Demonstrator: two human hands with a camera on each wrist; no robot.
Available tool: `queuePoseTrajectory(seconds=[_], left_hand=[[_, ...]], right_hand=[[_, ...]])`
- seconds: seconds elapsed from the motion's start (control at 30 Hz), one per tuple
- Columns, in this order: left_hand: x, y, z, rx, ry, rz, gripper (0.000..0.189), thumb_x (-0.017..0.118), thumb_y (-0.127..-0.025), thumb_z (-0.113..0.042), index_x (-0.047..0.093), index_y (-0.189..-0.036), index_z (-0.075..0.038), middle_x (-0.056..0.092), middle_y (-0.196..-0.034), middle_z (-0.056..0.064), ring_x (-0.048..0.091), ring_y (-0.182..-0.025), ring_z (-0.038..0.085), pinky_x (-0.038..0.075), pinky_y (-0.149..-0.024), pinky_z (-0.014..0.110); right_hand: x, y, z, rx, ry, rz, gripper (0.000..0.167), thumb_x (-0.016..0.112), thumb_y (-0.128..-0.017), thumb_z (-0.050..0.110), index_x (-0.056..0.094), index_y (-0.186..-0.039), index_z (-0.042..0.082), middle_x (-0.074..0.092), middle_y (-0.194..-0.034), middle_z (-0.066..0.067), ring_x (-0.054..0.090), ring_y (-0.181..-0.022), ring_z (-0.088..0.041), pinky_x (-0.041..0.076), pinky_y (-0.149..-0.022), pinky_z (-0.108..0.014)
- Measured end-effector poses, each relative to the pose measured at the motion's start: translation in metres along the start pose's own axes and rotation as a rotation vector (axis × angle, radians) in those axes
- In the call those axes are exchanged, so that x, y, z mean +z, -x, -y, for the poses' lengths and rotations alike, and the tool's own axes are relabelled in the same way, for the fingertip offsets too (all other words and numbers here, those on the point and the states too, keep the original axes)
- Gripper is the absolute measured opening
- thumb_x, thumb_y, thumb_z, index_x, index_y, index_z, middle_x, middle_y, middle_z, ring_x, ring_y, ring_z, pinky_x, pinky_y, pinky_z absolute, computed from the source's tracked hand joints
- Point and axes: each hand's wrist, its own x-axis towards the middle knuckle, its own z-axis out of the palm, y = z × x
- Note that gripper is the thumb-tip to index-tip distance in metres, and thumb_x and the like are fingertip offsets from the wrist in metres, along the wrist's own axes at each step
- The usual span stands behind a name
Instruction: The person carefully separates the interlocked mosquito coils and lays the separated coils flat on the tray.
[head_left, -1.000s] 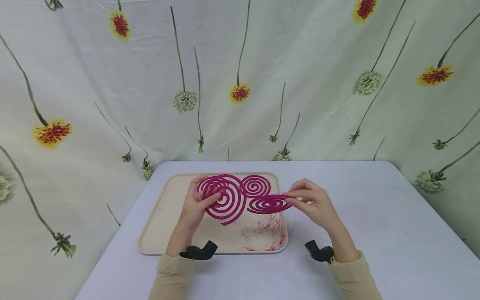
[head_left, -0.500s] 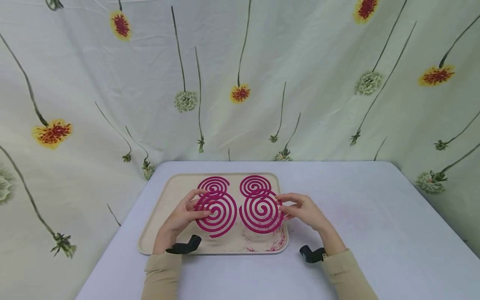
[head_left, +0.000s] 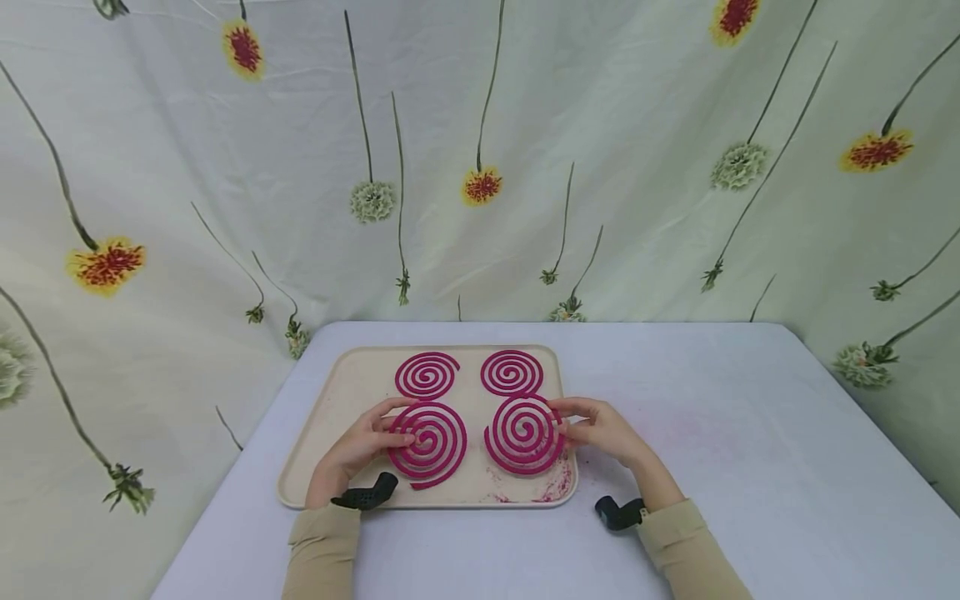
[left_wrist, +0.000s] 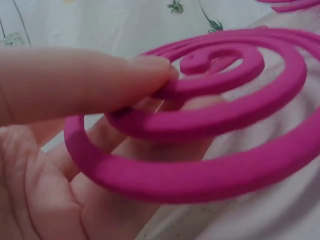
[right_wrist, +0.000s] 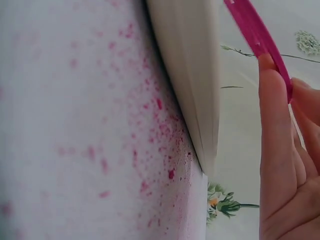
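My left hand (head_left: pixel 362 446) pinches a magenta mosquito coil (head_left: pixel 426 442) by its left side, over the near part of a cream tray (head_left: pixel 330 417). In the left wrist view the thumb lies on top of this coil (left_wrist: pixel 200 175), with fingers beneath. At the tray's right side my right hand (head_left: pixel 603 429) pinches a second magenta coil (head_left: pixel 525 429) by its right edge. The right wrist view shows that coil (right_wrist: pixel 255 32) edge-on between thumb and fingers, raised off the tray. Beyond them, two more coils lie flat, one at the left (head_left: pixel 426 377) and one at the right (head_left: pixel 511 374).
Magenta crumbs (head_left: pixel 557 485) dust the tray's near right corner. More specks (right_wrist: pixel 157 120) are scattered on the white table (head_left: pixel 720 433) beside the tray. A flower-printed curtain (head_left: pixel 637 208) hangs behind the table.
Both hands have moved down toward the near side of the tray, the left also leftward, each with its coil. The right coil has turned from a slant to face up. The far coils stay put.
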Motion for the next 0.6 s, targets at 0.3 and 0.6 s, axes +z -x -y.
queuePoseTrajectory(seconds=[0.3, 0.6], left_hand=[[0.007, -0.003, -0.003, -0.057, -0.17, -0.178, 0.051, 0.065, -0.084, 0.001, 0.046, -0.131, 0.005, 0.058, -0.119, 0.024, 0.063, -0.097, 0.022, 0.054, -0.08, 0.03], [0.012, -0.001, -0.014, -0.072, -0.468, -0.292, 0.042, 0.071, -0.081, -0.008, 0.059, -0.119, 0.006, 0.064, -0.112, 0.019, 0.06, -0.103, 0.03, 0.053, -0.084, 0.036]], right_hand=[[0.005, 0.0, 0.003, 0.037, 0.029, -0.031, 0.043, 0.061, -0.088, 0.004, 0.05, -0.126, -0.011, 0.059, -0.115, -0.029, 0.064, -0.097, -0.034, 0.057, -0.072, -0.036], [0.007, 0.0, 0.007, 0.022, 0.29, -0.001, 0.039, 0.066, -0.087, 0.013, 0.058, -0.122, -0.005, 0.058, -0.121, -0.022, 0.057, -0.109, -0.039, 0.052, -0.085, -0.041]])
